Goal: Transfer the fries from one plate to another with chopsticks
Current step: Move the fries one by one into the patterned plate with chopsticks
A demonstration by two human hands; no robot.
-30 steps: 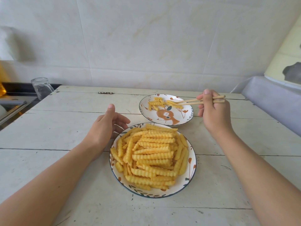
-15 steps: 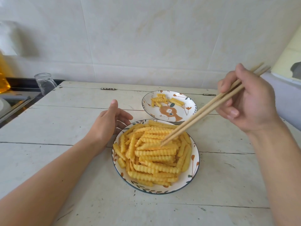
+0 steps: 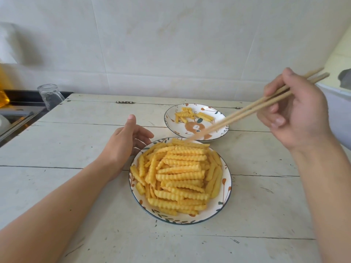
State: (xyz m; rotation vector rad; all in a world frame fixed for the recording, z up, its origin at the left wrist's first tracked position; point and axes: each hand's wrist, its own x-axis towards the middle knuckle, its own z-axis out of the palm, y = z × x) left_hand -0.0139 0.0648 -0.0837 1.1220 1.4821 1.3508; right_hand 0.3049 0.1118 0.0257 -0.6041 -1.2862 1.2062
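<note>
Wooden chopsticks pinched in the right hand, fingers curled round the upper half, thumb laid across both sticks. Long axis slanting from upper right, where the butt ends jut past the knuckles, down to lower left; tips blurred, close together, hovering at the far rim of the near plate, right by the topmost crinkle-cut fries. No fry visibly caught between the tips.

Heaped on the near plate, most fries lying crosswise, left to right, with a few at the left and right edges running toward the camera. Well below and left of the gripping fingers, at the tips' end of the sticks.

Beyond, touching or just behind the near plate, a second plate with a bear drawing, holding a small cluster of fries in its far half.

Left hand resting on the white plank table just beside the near plate's left rim, fingers relaxed and loosely spread, holding nothing, thumb up.

Far left, an upturned glass at the table's corner.
</note>
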